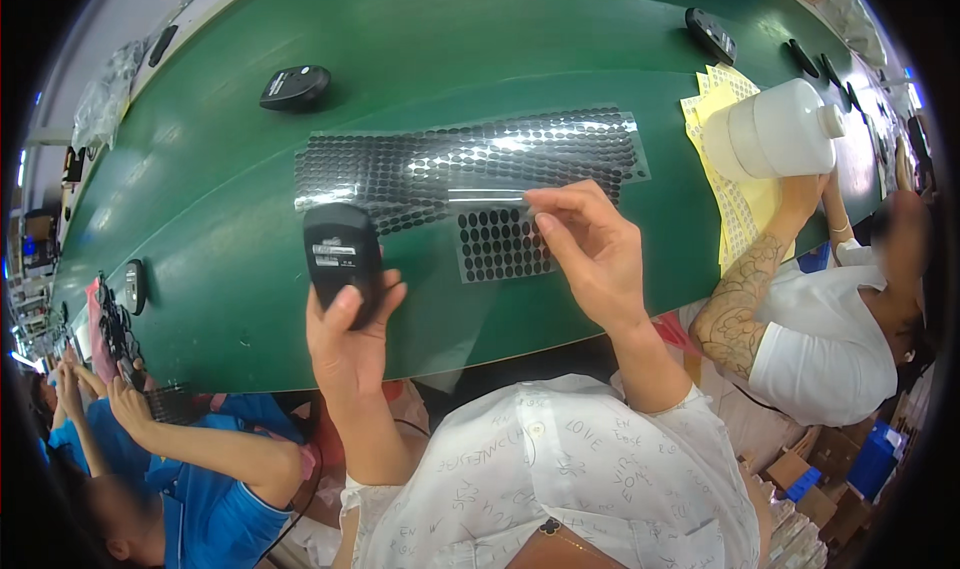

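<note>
My left hand (350, 334) grips a black computer mouse (342, 254) with its underside and pale labels facing up. Thumb and fingertips hold it by its near end. To the right, my right hand (595, 254) pinches the upper edge of a small clear sheet of black oval pads (480, 254). A shiny band of clear film runs left from those fingertips. Larger clear sheets of the same black ovals (400, 159) overlap in a wide strip just beyond both hands. Whether a single pad sits between my right fingertips cannot be made out.
Other mice lie on the green table (430, 59), including one at far left (295, 87) and one at far right (711, 35). A white plastic bottle (765, 134) rests over yellow sticker sheets (740, 209) on the right. Co-workers sit on both sides.
</note>
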`<move>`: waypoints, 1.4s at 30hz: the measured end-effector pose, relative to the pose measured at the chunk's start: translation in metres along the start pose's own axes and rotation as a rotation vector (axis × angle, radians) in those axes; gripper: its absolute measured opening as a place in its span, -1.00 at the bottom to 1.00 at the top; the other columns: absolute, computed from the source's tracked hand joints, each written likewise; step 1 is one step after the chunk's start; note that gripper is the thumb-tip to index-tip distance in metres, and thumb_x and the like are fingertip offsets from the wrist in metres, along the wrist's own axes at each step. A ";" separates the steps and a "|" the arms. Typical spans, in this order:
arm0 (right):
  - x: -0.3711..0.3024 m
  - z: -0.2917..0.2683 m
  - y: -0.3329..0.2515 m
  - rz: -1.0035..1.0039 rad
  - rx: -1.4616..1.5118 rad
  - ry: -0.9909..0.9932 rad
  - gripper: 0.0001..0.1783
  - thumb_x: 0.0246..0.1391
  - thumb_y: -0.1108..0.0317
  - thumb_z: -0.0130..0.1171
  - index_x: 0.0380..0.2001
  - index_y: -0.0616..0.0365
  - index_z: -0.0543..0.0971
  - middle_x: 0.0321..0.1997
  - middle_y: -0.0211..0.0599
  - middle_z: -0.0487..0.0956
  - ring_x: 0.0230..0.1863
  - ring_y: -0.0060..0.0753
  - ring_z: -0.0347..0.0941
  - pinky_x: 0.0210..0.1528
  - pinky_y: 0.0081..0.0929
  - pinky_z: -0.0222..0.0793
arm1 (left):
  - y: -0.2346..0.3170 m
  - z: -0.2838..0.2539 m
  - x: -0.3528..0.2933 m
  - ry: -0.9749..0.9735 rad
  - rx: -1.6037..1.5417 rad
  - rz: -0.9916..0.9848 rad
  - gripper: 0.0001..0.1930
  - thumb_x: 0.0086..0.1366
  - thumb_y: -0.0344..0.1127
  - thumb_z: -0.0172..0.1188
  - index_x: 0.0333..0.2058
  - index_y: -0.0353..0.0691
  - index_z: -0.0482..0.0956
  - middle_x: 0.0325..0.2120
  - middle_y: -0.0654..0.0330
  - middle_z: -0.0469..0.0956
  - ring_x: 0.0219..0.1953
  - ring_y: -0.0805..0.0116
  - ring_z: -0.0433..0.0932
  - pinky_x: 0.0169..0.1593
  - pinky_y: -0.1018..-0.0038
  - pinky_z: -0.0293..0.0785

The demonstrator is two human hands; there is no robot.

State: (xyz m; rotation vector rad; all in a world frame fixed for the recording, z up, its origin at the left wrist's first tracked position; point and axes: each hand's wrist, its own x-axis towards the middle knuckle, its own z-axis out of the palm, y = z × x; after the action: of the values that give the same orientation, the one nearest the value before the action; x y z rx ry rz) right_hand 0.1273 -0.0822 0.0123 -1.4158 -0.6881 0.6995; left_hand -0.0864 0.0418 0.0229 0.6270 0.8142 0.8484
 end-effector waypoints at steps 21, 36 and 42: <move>0.000 0.012 -0.021 -0.405 -0.555 0.030 -0.78 -0.06 0.50 0.40 -0.27 0.03 0.73 -0.21 -0.35 0.48 -0.15 -0.39 0.39 -0.12 -0.46 0.30 | -0.023 0.038 0.004 -0.641 0.709 0.211 -0.51 -0.08 -0.58 0.49 -0.08 -0.29 0.63 -0.02 0.05 0.55 -0.05 0.28 0.59 0.01 0.45 0.55; 0.019 -0.002 -0.040 -0.472 -0.803 -0.228 -0.81 -0.19 0.43 0.43 -0.46 0.00 0.60 -0.25 -0.52 0.48 -0.04 -0.29 0.31 0.01 -0.22 0.05 | -0.018 0.042 0.010 -0.702 0.818 0.313 -0.55 -0.06 -0.55 0.48 -0.11 -0.33 0.63 -0.11 0.06 0.60 -0.10 0.27 0.63 -0.04 0.45 0.58; 0.019 -0.002 -0.031 -0.498 -0.873 -0.310 -0.72 -0.22 0.52 0.43 -0.36 0.03 0.62 -0.25 -0.44 0.48 -0.06 -0.28 0.32 0.03 -0.28 0.07 | -0.021 0.035 0.009 -0.566 0.673 0.024 -0.57 0.03 -0.51 0.47 -0.08 -0.37 0.60 -0.16 0.15 0.60 -0.19 0.42 0.60 -0.13 0.55 0.55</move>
State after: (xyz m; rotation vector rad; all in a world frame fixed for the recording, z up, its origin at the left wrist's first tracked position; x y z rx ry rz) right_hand 0.1412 -0.0692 0.0437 -1.8116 -1.6589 0.2028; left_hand -0.0456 0.0322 0.0227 1.3982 0.5564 0.3603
